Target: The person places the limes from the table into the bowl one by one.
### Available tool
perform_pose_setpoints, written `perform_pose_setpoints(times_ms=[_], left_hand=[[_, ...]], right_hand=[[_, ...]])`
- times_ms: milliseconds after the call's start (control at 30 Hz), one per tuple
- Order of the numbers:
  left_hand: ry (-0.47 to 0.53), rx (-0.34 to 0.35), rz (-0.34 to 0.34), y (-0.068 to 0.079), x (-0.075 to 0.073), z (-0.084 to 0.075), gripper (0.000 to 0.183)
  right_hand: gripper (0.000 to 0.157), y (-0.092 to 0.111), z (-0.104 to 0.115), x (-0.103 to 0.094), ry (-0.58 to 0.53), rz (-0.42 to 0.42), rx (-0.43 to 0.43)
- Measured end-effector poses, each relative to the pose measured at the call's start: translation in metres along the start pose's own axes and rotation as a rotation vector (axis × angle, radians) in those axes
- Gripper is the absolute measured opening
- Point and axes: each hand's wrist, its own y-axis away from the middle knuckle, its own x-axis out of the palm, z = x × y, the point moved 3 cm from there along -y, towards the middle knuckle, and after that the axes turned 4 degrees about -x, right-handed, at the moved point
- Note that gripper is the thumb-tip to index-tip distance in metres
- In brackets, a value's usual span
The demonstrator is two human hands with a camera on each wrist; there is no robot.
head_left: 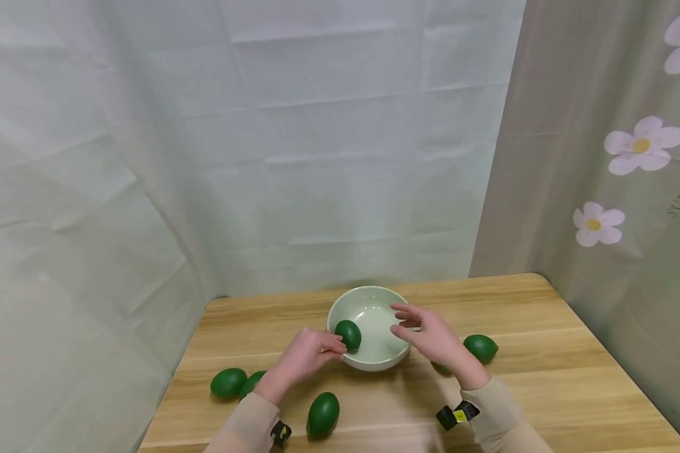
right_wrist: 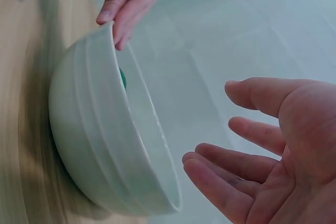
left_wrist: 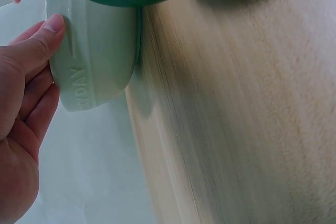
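Note:
A pale green bowl [head_left: 374,362] stands on the wooden table, one dark green, lime-like fruit [head_left: 348,335] lying inside against its left wall. My left hand [head_left: 311,353] pinches the bowl's left rim; the right wrist view shows the thumb [right_wrist: 107,14] outside and the fingers inside. Over the bowl's right side hovers my right hand [head_left: 427,331], fingers spread and palm bare, as the right wrist view shows. Raised lettering marks the bowl's outer wall [left_wrist: 79,85] in the left wrist view.
Left of the bowl lie two more green fruits, one [head_left: 228,383] partly beside another [head_left: 252,384] that my left arm overlaps. Another fruit [head_left: 323,414] lies in front. To the right is a fruit [head_left: 480,348], with one more [head_left: 441,367] mostly behind my right wrist. Curtains [head_left: 340,157] surround the table.

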Motion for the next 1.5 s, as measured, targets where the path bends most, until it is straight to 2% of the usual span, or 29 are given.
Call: perform_pose_setpoints(times_ms=[433,867,1233,1500], left_hand=[[-0.005,-0.024,0.01,-0.001,0.0,0.002,0.014],[0.01,-0.029,0.014,0.0,0.002,0.003,0.014],[0.011,-0.038,0.016,0.001,0.001,0.003,0.013],[0.013,-0.038,0.012,0.002,0.002,0.003,0.014]], right_hand=[[0.046,0.02,0.013,-0.017,0.003,-0.015,-0.058],[0.042,0.036,0.008,-0.033,0.039,-0.037,-0.036],[0.044,0.045,0.005,-0.042,0.074,-0.068,-0.024],[0.04,0.05,-0.001,-0.051,0.095,-0.083,-0.004]])
